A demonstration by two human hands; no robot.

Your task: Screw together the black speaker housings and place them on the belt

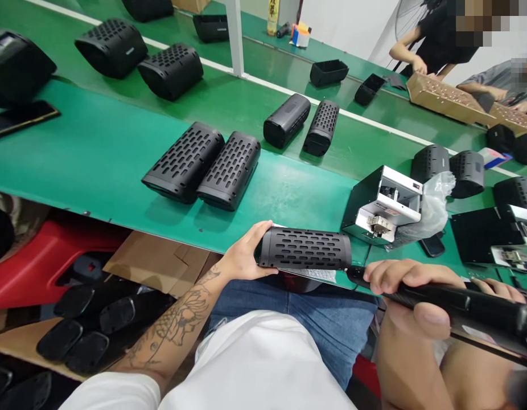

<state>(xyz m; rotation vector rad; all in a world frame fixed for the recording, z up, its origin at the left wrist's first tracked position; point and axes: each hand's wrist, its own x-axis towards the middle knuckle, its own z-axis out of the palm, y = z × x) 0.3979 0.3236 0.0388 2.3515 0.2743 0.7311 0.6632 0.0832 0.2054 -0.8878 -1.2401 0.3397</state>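
A black housing with slotted holes (306, 249) lies on its side at the table's near edge. My left hand (246, 253) grips its left end, with thumb and fingers around the end. In my right hand (406, 279) is a black electric screwdriver (464, 304), its body slanting toward the lower right. The screwdriver's tip meets the housing's lower right corner; whether a screw is there is too small to tell. Bubble wrap (318, 275) shows beneath the housing. Beyond my left hand, two similar slotted housings (231, 168) stand side by side on the green table.
A screw feeder machine (383, 208) with a plastic bag (436, 205) stands at right. Another person's hand (498, 287) is close behind my screwdriver. More housings (172, 71) sit on the green belt (229, 97). A box of black parts (93, 347) is lower left. Co-workers sit across.
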